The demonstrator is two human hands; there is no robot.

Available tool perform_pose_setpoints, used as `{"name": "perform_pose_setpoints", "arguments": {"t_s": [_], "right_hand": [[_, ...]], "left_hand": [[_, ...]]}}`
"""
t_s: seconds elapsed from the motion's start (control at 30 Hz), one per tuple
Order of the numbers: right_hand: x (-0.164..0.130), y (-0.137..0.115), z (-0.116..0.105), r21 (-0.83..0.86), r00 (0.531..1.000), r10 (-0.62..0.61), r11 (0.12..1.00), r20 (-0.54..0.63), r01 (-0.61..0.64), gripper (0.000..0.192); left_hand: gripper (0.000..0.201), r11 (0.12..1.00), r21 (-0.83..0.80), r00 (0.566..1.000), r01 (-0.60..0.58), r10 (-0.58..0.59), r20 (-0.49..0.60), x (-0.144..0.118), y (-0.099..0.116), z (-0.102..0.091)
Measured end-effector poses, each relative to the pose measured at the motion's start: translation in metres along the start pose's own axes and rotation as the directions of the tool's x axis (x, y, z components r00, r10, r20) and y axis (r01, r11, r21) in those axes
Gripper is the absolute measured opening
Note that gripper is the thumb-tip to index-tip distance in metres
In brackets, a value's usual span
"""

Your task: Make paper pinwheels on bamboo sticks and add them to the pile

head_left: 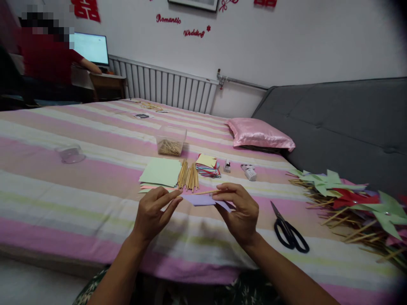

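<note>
Just above the bed, I hold a purple paper pinwheel (200,200) with a thin wooden stick (203,192) lying across it. My right hand (240,209) is closed around the paper's right side and one end of the stick. At the left end, the thumb and index finger of my left hand (157,209) are pinched together; whether they grip paper or stick tip is hard to make out. Behind my hands lie a stack of light green paper sheets (161,171), bundles of wooden sticks (188,176) and a pile of small cut papers (207,163).
Black-handled scissors (288,231) lie right of my right hand. Finished pinwheels (359,203) are heaped at far right. Farther back are a clear box of sticks (171,144), a small white box (249,172), a clear lid (70,154) and a pink pillow (259,133). A person (47,59) sits far left.
</note>
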State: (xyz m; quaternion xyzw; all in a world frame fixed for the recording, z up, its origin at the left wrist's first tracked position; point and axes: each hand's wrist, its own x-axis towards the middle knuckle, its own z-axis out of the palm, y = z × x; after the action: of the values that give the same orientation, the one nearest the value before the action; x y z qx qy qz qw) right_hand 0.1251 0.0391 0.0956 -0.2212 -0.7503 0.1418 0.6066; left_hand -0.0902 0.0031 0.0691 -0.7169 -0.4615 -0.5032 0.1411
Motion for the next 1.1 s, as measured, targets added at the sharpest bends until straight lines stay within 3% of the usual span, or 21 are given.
{"name": "perform_pose_setpoints", "arguments": {"t_s": [1.1], "right_hand": [[0.0001,-0.0018,0.0075,-0.080,0.999,0.028,0.996,-0.029,-0.030,0.010]], "left_hand": [[0.009,0.998,0.050,0.996,-0.027,0.031,-0.081,-0.0010,0.0022,0.0025]]}}
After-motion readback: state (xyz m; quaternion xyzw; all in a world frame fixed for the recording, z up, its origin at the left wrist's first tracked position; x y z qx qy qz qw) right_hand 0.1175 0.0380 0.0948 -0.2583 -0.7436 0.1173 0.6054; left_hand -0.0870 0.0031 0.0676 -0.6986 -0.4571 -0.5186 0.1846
